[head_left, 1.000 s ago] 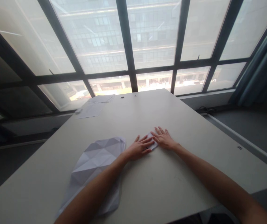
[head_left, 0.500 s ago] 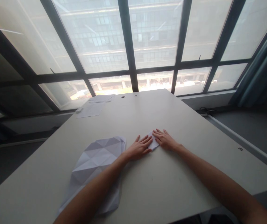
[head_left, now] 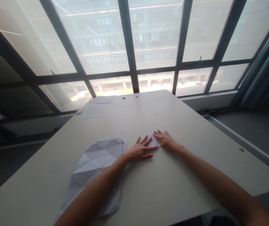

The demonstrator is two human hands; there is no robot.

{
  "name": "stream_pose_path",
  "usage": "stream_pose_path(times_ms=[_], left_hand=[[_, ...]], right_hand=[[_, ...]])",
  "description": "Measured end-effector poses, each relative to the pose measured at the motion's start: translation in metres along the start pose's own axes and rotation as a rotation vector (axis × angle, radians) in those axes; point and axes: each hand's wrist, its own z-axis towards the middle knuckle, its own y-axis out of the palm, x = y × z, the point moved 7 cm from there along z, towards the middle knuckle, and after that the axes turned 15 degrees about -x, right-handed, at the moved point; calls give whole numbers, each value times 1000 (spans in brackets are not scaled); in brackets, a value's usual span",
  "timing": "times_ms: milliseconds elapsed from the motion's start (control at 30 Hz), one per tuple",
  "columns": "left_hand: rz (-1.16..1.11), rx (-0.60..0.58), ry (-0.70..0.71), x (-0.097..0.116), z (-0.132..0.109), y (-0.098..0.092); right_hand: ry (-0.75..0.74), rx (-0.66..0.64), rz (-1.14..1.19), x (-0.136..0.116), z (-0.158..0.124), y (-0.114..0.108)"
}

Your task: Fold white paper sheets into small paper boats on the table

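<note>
A small folded piece of white paper (head_left: 153, 142) lies on the table between my two hands, partly covered by them. My left hand (head_left: 141, 151) rests flat across its left side with the fingers spread, one finger reaching along the near edge. On its right side, my right hand (head_left: 166, 141) lies flat, fingertips pressing the paper's upper right part. Neither hand grasps it. Left of my left hand is a larger white sheet (head_left: 96, 157) marked with many triangular creases; my left forearm passes over it and hides part of it.
The white table (head_left: 172, 182) stretches away toward tall windows. Several white sheets (head_left: 90, 111) lie at its far left corner. Two small dark spots are near the far edge, and a small dark mark (head_left: 241, 150) sits near the right edge. A blue curtain (head_left: 261, 66) hangs at right.
My left hand's fingers have spread wider, and one finger has slid right along the paper's near edge. My right hand stays in place.
</note>
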Motion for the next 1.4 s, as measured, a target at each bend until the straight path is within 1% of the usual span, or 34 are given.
stream_pose_path(times_ms=[200, 400, 500, 633, 733, 833, 967, 1200, 1400], left_hand=[[11, -6, 25, 0, 0, 2], [23, 25, -17, -5, 5, 6], [40, 47, -40, -7, 7, 8], [44, 90, -98, -9, 7, 6], [39, 108, -135, -11, 6, 5], [34, 117, -148, -10, 6, 4], [20, 111, -145, -11, 6, 5], [-7, 111, -157, -17, 9, 9], [17, 117, -279, -27, 9, 13]], right_hand=[[9, 0, 29, 2, 2, 1], [22, 24, 55, 3, 1, 1], [55, 80, 44, 6, 1, -2], [113, 207, 31, 10, -2, -12], [84, 274, 42, 10, -5, -17], [31, 249, 26, 7, -4, -14], [70, 224, 3, 9, -2, -9], [72, 211, -8, 12, -1, -10], [105, 194, -24, 16, -3, -13]])
